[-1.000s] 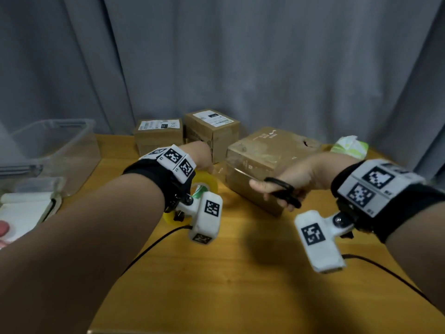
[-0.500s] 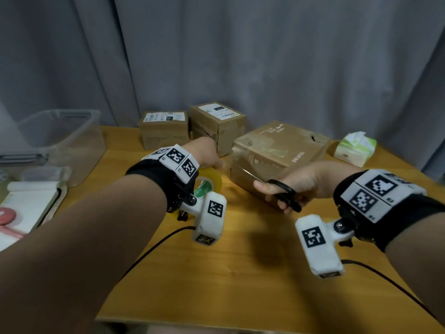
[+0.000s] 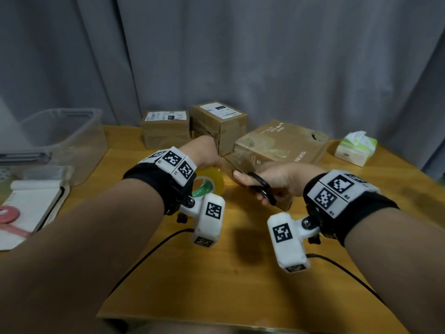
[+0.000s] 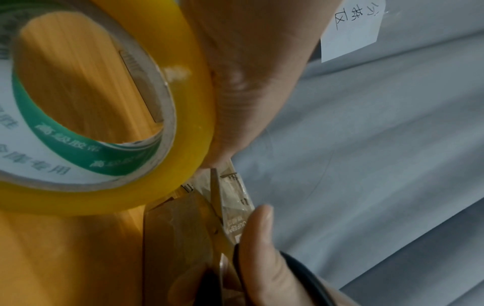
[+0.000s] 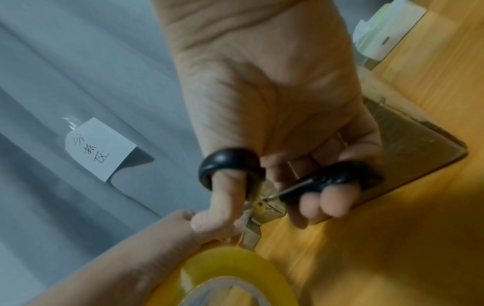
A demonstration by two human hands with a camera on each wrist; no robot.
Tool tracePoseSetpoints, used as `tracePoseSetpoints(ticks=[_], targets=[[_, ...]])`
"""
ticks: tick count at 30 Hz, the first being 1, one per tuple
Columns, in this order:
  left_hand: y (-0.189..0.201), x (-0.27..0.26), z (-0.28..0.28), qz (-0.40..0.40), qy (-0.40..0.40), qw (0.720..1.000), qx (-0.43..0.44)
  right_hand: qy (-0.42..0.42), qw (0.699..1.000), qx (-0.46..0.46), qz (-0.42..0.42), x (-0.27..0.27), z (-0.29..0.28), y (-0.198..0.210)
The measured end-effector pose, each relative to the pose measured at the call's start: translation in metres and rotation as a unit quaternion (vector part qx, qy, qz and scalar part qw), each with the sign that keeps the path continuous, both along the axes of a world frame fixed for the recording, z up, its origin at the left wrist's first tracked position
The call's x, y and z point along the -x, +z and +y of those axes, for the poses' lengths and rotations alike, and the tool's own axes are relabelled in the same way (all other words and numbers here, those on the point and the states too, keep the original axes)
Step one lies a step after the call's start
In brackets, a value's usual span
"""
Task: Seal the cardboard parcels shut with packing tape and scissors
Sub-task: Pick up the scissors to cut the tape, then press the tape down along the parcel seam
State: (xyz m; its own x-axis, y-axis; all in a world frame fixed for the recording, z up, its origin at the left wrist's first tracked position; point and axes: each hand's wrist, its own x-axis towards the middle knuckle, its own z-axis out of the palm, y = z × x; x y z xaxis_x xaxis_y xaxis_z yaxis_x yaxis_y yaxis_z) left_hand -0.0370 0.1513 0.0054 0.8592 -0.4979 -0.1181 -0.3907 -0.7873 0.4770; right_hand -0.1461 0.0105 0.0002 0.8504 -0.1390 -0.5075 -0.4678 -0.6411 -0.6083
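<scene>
- Left hand point(image 3: 204, 153) grips yellow packing tape roll point(image 3: 209, 183), centre frame, just above the bench point(image 3: 240, 285).
- Right hand point(image 3: 281, 179) holds black-handled scissors point(image 3: 261, 189), thumb and fingers through the loops; blades slightly parted, pointing toward the roll.
- Large cardboard parcel point(image 3: 284, 143) right of centre, touching the right hand.
- Risk: clear strip between roll and parcel is hard to see; a cut at slack tape could fold it onto itself, or nick left fingers close by.

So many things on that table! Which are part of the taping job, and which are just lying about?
In use: tape roll, scissors, big box, two small boxes.

Lying about: tissue pack, plastic tub, notebook, paper note.
</scene>
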Motion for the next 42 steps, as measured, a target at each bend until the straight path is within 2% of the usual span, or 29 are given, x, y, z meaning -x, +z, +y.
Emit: tracePoseSetpoints(ticks=[6,12,16,19,23,28,31,33,35,36,37,38,39,42], targets=[[0.0,0.0,-0.002,-0.005,0.008,1.0,-0.012,0.005,0.996,0.017,-0.084,0.003,-0.008,-0.005],[0.0,0.003,0.0,-0.01,0.008,1.0,-0.017,0.002,0.992,0.027,-0.121,0.005,-0.01,-0.012],[0.0,0.004,0.005,-0.019,0.003,1.0,-0.012,0.009,0.992,0.069,-0.103,0.003,-0.006,-0.012],[0.0,0.006,0.011,-0.025,0.001,1.0,0.0,0.043,0.981,0.178,-0.071,-0.002,-0.001,-0.02],[-0.002,0.006,0.023,-0.024,0.012,0.998,0.058,0.078,0.955,0.286,-0.023,-0.01,0.009,-0.038],[-0.004,0.005,0.029,-0.034,0.009,0.993,0.109,0.082,0.947,0.31,-0.001,-0.006,0.015,-0.045],[-0.004,0.0,0.032,-0.046,0.001,0.991,0.125,0.143,0.933,0.331,0.004,-0.002,0.015,-0.04],[-0.004,-0.005,0.034,-0.055,-0.002,0.99,0.134,0.162,0.925,0.341,-0.049,-0.005,0.012,-0.031],[-0.004,-0.01,0.035,-0.063,0.0,0.988,0.139,0.105,0.924,0.315,-0.19,-0.01,0.011,-0.016],[-0.003,-0.013,0.036,-0.064,0.002,0.988,0.139,0.061,0.907,0.312,-0.276,-0.014,0.01,-0.007],[-0.003,-0.016,0.036,-0.067,0.003,0.988,0.138,0.032,0.878,0.327,-0.349,-0.019,0.009,0.003],[-0.003,-0.018,0.035,-0.068,0.004,0.988,0.135,0.028,0.852,0.351,-0.387,-0.026,0.008,0.011],[-0.003,-0.02,0.035,-0.069,0.005,0.989,0.134,0.04,0.84,0.374,-0.39,-0.033,0.006,0.015],[-0.006,-0.024,0.032,-0.076,0.004,0.987,0.141,0.064,0.872,0.404,-0.27,-0.058,-0.002,0.012]])
